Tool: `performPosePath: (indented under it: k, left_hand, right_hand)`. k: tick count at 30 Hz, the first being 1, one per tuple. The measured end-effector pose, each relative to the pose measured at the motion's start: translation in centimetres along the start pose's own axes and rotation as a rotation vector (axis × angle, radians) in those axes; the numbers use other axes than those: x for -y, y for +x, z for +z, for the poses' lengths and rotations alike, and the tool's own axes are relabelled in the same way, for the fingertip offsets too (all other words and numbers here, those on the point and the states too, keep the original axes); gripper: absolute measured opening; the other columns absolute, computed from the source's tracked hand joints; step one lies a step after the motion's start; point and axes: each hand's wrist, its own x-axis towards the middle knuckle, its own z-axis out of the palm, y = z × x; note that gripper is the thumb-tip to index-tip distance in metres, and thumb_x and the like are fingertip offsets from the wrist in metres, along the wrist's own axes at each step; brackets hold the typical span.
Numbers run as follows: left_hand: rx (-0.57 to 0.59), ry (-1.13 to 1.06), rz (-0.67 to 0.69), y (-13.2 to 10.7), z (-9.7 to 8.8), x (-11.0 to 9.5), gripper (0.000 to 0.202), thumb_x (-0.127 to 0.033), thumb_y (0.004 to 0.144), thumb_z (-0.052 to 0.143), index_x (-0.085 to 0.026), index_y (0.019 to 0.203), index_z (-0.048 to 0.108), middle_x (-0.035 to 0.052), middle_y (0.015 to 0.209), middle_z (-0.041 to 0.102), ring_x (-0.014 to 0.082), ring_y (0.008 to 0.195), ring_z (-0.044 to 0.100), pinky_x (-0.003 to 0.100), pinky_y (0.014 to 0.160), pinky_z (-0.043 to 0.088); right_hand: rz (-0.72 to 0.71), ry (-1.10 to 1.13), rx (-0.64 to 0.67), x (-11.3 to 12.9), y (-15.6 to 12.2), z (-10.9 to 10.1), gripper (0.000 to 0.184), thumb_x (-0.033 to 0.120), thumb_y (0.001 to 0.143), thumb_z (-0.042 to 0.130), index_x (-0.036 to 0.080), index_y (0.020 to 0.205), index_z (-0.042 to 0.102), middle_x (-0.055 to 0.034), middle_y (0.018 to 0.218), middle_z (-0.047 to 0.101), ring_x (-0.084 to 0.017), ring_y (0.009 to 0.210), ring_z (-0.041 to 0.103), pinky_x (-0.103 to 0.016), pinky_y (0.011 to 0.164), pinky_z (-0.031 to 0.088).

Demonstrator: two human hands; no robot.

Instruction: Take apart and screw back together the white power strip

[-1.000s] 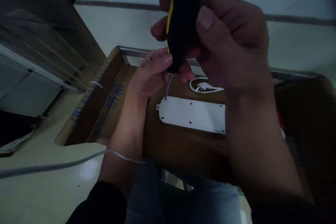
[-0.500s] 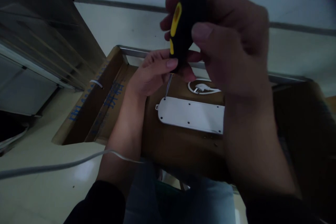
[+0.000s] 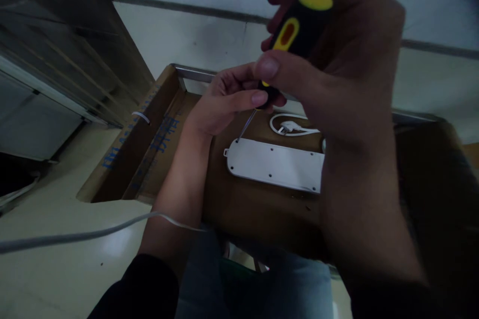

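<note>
My right hand (image 3: pixel 337 60) is wrapped round the thick handle of a black and yellow screwdriver (image 3: pixel 316 0). Lower down, my left hand (image 3: pixel 228 99) pinches the neck of the same handle between thumb and fingers. The thin metal shaft slants down to the left, its tip at a corner hole of a white power strip (image 3: pixel 288 164). That strip lies with its flat, holed side up on brown cardboard; my right forearm hides its right end. Several dark holes dot its surface. Whether a screw sits under the tip I cannot tell.
A white cord with a plug (image 3: pixel 290 127) lies coiled behind the strip. Several tiny screw-like bits (image 3: pixel 308 208) rest in front of it. The cardboard box (image 3: pixel 127 159) has a raised left flap. A grey cable (image 3: pixel 93 234) crosses the lower left.
The screwdriver's handle has tilted to the right, with my right hand moving right along with it. My left hand has shifted slightly right. The tip stays at the corner hole.
</note>
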Motion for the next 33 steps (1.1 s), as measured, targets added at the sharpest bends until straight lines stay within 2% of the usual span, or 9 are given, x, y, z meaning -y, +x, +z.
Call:
performPosePath:
  k: [4,7,10,15,19,23,26,30,33]
  left_hand:
    - [-0.010,-0.040,0.050,0.2,0.0,0.2,0.020,-0.016,0.076,0.084,-0.019,0.093,0.074,-0.0075,0.083,0.072,0.0043,0.077,0.071,0.016,0.079,0.056]
    - [0.048,0.005,0.023,0.1,-0.3,0.2,0.015,-0.026,0.085,0.081,-0.016,0.095,0.075,-0.0023,0.085,0.074,0.0089,0.082,0.073,0.021,0.081,0.058]
    - [0.067,-0.038,0.030,-0.1,-0.4,0.3,0.017,-0.031,0.093,0.074,-0.014,0.097,0.075,0.0013,0.088,0.075,0.0118,0.081,0.073,0.024,0.078,0.059]
    - [-0.129,0.105,-0.006,0.1,0.3,0.6,0.005,-0.012,0.093,0.067,-0.016,0.092,0.071,-0.0075,0.081,0.068,0.0063,0.078,0.072,0.018,0.079,0.055]
    - [-0.128,0.026,0.079,0.4,0.7,0.6,0.011,-0.019,0.082,0.081,-0.018,0.088,0.072,-0.0073,0.083,0.071,0.0069,0.081,0.072,0.017,0.077,0.055]
    - [-0.083,-0.173,0.076,0.3,0.6,0.4,0.011,-0.025,0.091,0.074,-0.017,0.097,0.078,-0.0022,0.087,0.074,0.0089,0.083,0.071,0.020,0.077,0.056]
    - [-0.116,-0.152,0.048,0.2,0.4,0.4,0.015,-0.022,0.093,0.071,-0.015,0.104,0.077,-0.0011,0.095,0.073,0.0079,0.089,0.070,0.020,0.087,0.054]
    - [-0.140,-0.028,0.071,0.4,0.1,0.9,0.015,-0.018,0.094,0.067,-0.017,0.108,0.074,-0.0016,0.095,0.069,0.0109,0.101,0.071,0.022,0.097,0.053]
    - [-0.125,-0.021,0.162,0.7,0.0,1.2,0.019,-0.019,0.086,0.077,-0.019,0.104,0.073,-0.0025,0.097,0.069,0.0101,0.099,0.071,0.020,0.094,0.053]
  right_hand:
    - [-0.044,-0.067,-0.070,-0.1,0.2,-0.2,0.025,0.029,0.081,0.084,0.022,0.091,0.062,0.0064,0.086,0.055,-0.007,0.082,0.054,-0.024,0.073,0.052]
    - [-0.020,0.045,-0.005,0.1,0.0,-0.3,0.025,0.015,0.087,0.072,0.020,0.111,0.065,0.0043,0.111,0.064,-0.011,0.102,0.069,-0.031,0.092,0.059]
    - [0.017,0.085,0.059,0.1,-0.2,-0.3,0.032,0.013,0.092,0.063,0.023,0.122,0.064,0.0038,0.130,0.061,-0.015,0.119,0.070,-0.034,0.106,0.059]
    - [-0.040,-0.228,-0.062,-0.1,0.2,-0.4,0.037,0.047,0.082,0.081,0.023,0.105,0.067,0.0034,0.100,0.056,-0.013,0.103,0.062,-0.023,0.080,0.057]
    - [0.004,-0.232,-0.010,0.4,0.1,-0.4,0.025,0.028,0.087,0.073,0.022,0.110,0.065,0.0044,0.103,0.059,-0.012,0.105,0.064,-0.026,0.090,0.058]
    - [-0.006,0.036,0.055,1.3,-0.3,-0.2,0.042,0.002,0.087,0.060,0.032,0.117,0.060,0.0088,0.110,0.059,-0.011,0.113,0.071,-0.031,0.103,0.058]
    - [0.103,-0.042,0.094,1.8,-0.3,-0.3,0.032,0.017,0.088,0.072,0.031,0.115,0.064,0.0063,0.123,0.064,-0.014,0.119,0.069,-0.030,0.104,0.058]
    - [0.118,-0.341,0.011,2.0,0.1,-0.6,0.035,0.037,0.076,0.089,0.028,0.104,0.071,0.0052,0.120,0.071,-0.020,0.118,0.067,-0.033,0.104,0.057]
    - [0.287,-0.019,-0.100,1.7,0.3,-0.6,0.020,0.024,0.074,0.086,0.024,0.089,0.074,0.0107,0.112,0.072,-0.018,0.124,0.065,-0.029,0.102,0.054]
